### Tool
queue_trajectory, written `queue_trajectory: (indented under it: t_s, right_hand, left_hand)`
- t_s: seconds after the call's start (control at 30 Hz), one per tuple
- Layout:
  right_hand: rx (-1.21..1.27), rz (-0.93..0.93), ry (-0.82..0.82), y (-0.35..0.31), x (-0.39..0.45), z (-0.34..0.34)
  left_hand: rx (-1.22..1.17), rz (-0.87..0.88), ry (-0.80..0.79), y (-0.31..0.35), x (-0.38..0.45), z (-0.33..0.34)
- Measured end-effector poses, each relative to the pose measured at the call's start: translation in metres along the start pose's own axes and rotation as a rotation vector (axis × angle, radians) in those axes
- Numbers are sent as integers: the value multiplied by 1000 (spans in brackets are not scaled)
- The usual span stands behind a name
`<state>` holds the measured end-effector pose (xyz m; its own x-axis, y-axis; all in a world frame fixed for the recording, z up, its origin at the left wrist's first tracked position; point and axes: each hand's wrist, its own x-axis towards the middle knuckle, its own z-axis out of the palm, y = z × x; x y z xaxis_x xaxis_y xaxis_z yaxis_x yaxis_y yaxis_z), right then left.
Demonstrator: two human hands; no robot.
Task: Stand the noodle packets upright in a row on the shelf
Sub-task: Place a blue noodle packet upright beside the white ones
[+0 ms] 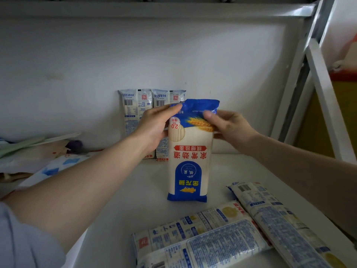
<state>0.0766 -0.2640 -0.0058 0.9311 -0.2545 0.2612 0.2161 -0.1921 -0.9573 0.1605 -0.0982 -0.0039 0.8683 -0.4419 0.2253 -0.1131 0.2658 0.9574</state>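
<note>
A white and blue noodle packet (188,161) stands upright in the middle of the white shelf (123,200), its print upside down. My left hand (154,128) grips its upper left side and my right hand (229,128) holds its upper right corner. Behind it, two noodle packets (133,107) stand upright against the back wall, partly hidden by my left hand. Three more noodle packets (212,235) lie flat at the shelf's front right.
A pile of papers and bags (38,151) lies at the left of the shelf. White metal frame posts (316,84) rise at the right. The shelf above (154,8) runs across the top.
</note>
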Motion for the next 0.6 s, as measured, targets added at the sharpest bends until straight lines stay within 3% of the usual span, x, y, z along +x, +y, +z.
queue_trajectory:
  t_s: [0.1, 0.2, 0.6]
  right_hand:
    - [-144, 213, -200, 27, -10, 5]
    - [-282, 391, -289, 55, -20, 15]
    - [-320, 397, -286, 97, -37, 24]
  left_hand:
    - [-33, 0, 9, 1, 1, -4]
    - [5, 14, -2, 3, 2, -4]
    - [35, 37, -33, 6, 1, -6]
